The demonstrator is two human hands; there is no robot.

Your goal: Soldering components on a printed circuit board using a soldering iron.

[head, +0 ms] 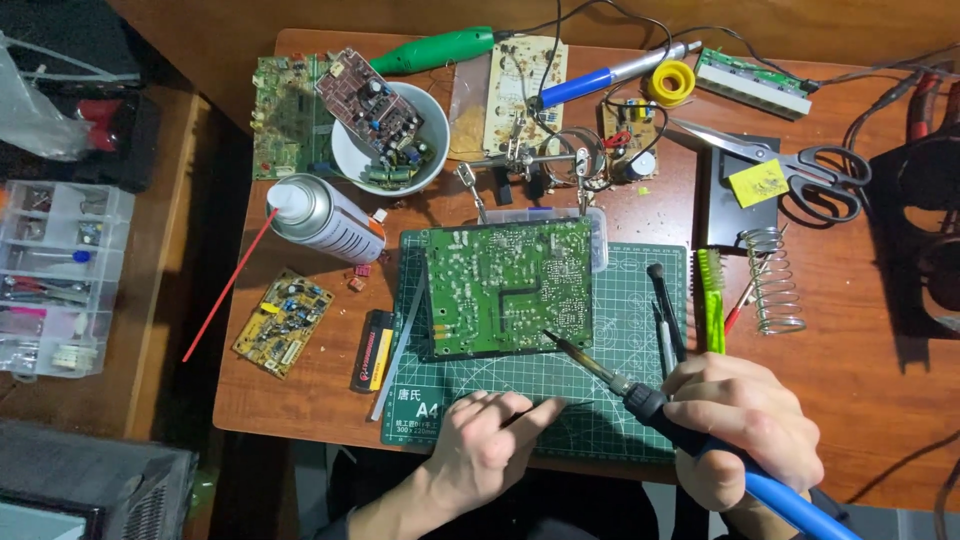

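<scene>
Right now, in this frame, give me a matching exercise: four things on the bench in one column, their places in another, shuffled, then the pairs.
Things:
1. Soldering iron
2. Spray can
3. Scissors
4. White bowl

Places:
A. Lying left of the green board, red straw pointing down-left
B. At the bench's right, blades pointing left
C. In the right hand, tip at the green board's lower right corner
D. At the back left, holding a brown circuit board

Pairs: 1-C, 2-A, 3-B, 4-D
</scene>
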